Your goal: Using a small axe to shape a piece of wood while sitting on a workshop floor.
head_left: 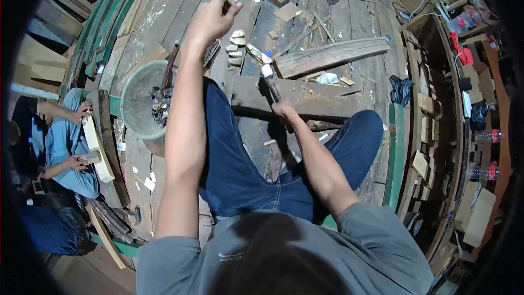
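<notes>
Apparently, hand woodworking down on the plank floor (139, 35), between strokes by the look of it.
From the left, a grey basin (132, 95) holds dark metal bits (159, 104); past it the left hand (213, 21) hangs raised, fingers curled, and I can't tell whether that grip pinches anything. Pale wood pieces (236, 49) lie just beyond the far left corner of a low beam (322, 95). Next comes the dark-handled tool (271, 88), whitish end by the beam's far edge, the right hand (284, 109) closing its grip round the handle. Farther right, a weathered plank (333, 57) lies past that edge. I'd judge the next move calls for steadying a piece, left fingers clear of the tool.
</notes>
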